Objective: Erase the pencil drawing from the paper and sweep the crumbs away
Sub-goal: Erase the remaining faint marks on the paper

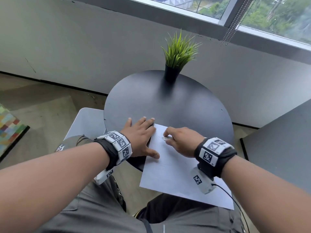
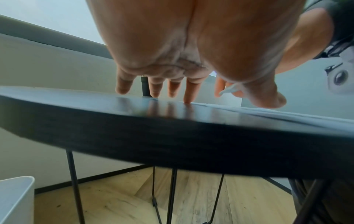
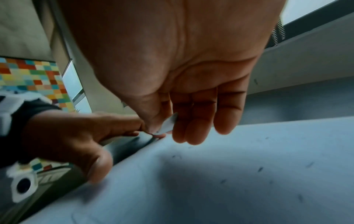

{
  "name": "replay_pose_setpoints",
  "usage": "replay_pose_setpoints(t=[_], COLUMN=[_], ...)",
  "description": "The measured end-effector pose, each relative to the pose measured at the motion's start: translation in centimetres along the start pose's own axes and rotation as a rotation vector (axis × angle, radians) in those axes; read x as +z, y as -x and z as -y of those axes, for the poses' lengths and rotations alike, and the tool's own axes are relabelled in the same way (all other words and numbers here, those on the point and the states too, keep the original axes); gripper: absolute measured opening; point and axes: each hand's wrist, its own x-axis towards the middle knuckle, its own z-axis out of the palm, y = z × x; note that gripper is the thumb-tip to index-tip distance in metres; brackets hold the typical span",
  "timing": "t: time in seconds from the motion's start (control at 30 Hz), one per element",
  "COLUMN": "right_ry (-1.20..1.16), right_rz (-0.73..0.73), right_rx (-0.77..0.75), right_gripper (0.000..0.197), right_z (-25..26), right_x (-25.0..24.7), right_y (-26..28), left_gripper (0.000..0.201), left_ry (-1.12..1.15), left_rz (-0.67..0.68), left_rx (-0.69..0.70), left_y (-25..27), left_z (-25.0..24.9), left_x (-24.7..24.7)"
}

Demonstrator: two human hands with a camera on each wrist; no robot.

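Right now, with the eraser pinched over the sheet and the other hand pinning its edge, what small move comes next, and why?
Probably keep the left hand pressing the paper and rub the eraser in the right hand over the faint marks beside it. Dark crumbs already lie on the sheet, so sweeping seems due soon after.

The eraser [image 1: 164, 138] is mostly hidden inside the right hand [image 1: 183, 142], only a pale sliver showing. Any drawing left on the paper [image 1: 170, 174] is too faint to read. The paper's near right corner lies behind the right wrist, and the crumbs [image 3: 260, 169] show only as blurred dark flecks.
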Motion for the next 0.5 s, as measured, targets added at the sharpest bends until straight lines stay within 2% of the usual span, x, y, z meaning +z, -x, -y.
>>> replay_pose_setpoints(t=[0.07, 0.17, 0.3, 0.43, 0.5], right_ry=[0.032, 0.055, 0.118, 0.221, 0.231], right_rz=[0.006, -0.021, -0.065, -0.01, -0.019], right_rx=[-0.001, -0.038, -0.064, -0.215, -0.172], right_gripper=[0.027, 0.024, 0.019, 0.015, 0.021], right_z=[0.7, 1.0, 1.3, 3.1, 3.1], right_x=[0.8, 1.6, 2.0, 3.1, 2.4], right_y=[-0.2, 0.0, 0.1, 1.0, -0.1], left_gripper=[0.109, 0.115, 0.124, 0.127, 0.128], left_ry=[0.032, 0.032, -0.023, -0.049, -0.042], left_rz=[-0.019, -0.036, 0.044, 0.052, 0.055], left_rx=[0.003, 0.049, 0.115, 0.136, 0.139], left_y=[-0.1, -0.2, -0.5, -0.5, -0.6], left_z=[0.3, 0.8, 1.0, 1.3, 1.4], left_x=[-0.1, 0.0, 0.6, 1.2, 1.2])
